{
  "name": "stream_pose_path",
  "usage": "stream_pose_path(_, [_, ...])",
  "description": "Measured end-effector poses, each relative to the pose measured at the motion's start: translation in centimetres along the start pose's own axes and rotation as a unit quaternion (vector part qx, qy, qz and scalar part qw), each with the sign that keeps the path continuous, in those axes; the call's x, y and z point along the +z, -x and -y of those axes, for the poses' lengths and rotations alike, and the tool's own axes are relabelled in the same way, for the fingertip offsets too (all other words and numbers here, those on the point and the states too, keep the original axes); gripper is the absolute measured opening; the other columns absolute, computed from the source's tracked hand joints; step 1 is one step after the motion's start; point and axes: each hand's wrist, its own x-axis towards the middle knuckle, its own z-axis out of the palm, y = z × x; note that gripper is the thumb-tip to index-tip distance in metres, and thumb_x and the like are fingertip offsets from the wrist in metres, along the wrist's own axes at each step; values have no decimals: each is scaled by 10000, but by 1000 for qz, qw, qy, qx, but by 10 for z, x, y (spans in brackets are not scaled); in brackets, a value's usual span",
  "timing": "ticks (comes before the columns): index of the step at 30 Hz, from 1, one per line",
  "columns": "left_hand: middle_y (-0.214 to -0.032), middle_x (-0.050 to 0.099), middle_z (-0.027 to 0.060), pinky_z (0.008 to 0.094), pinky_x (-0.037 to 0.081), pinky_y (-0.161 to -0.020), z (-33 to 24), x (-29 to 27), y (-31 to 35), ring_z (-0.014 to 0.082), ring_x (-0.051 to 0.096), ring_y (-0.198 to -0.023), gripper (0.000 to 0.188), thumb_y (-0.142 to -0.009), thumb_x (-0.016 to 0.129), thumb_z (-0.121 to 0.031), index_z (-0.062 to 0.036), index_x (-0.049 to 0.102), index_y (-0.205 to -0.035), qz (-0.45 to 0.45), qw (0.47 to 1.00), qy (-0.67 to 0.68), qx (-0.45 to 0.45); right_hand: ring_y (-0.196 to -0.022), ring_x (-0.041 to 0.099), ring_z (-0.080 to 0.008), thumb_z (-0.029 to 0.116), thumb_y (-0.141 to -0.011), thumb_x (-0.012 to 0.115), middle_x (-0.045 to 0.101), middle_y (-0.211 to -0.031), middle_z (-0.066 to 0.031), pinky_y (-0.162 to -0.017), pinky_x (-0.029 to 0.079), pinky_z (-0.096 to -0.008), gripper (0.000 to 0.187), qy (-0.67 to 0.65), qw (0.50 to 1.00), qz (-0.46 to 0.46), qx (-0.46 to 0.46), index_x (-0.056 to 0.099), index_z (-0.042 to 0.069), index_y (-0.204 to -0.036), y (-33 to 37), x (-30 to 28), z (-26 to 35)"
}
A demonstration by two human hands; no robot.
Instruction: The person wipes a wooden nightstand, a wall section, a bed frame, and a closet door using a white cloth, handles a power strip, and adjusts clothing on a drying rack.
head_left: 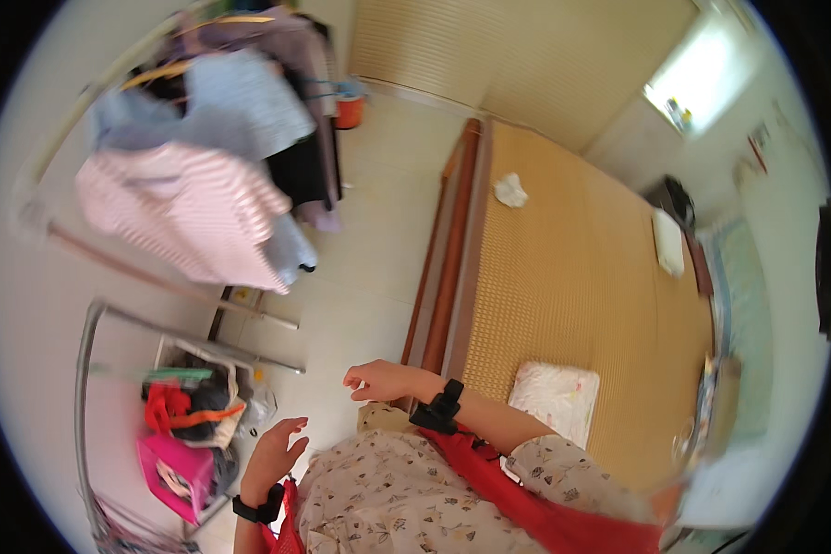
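My left hand (272, 452) hovers over the floor beside my body, its fingers apart and nothing in them. My right hand (383, 379) is held out in front of me, fingers loosely bent, with nothing visible in it. That hand is nearest to the wooden edge (450, 268) of the bed and touches nothing I can see. A black band with a small box (438, 408) circles my right wrist; another black band (260, 506) is on the left. Red straps (526, 494) cross my patterned shirt (378, 489).
Clothes, including a pink striped shirt (189, 208), hang on a rack at the left. Below are bags, one bright pink (177, 475), by a metal frame (87, 397). On the bed's woven mat (563, 286) lie a white crumpled cloth (510, 190) and a folded white cloth (556, 399).
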Motion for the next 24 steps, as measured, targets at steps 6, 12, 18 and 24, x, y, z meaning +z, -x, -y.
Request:
stream_pose_path(6, [-1224,726,172,414,565,-951,-14,-10,-24,337,708,-1098,382,-951,722,-124,-26,666,-1316,-18,999,-13,41,-1118,697,-358,307,-995,700,732,-1219,-178,-954,552,-425,448,71,997,12,24,635,-9,-1305,0,-10,4])
stream_pose_path(12, [-1248,716,168,424,558,-972,-11,-12,-44,344,698,-1109,382,-974,694,-172,-29,657,-1326,34,998,-22,56,-1115,693,-376,295,-992,701,725,-1206,-202,-940,550,-441,413,96,994,-51,7,659,-4,-1274,32,21,-46])
stream_pose_path(18, [-1274,696,200,438,549,-976,-17,41,-81,368,686,-1124,400,-996,643,-213,-35,643,-1353,154,981,-30,118,-1153,693,-346,274,-972,725,733,-1239,-187,-983,549,-429,418,55,982,-113,139,682,18,-1300,108,51,-55])
stream_pose_path(24, [-1228,711,195,468,550,-956,-46,86,-137,379,685,-1100,397,-991,650,-202,-38,642,-1353,225,956,-42,185,-1118,709,-345,244,-970,720,743,-1223,-182,-953,563,-423,399,21,972,-164,167,689,14,-1294,120,45,-65])
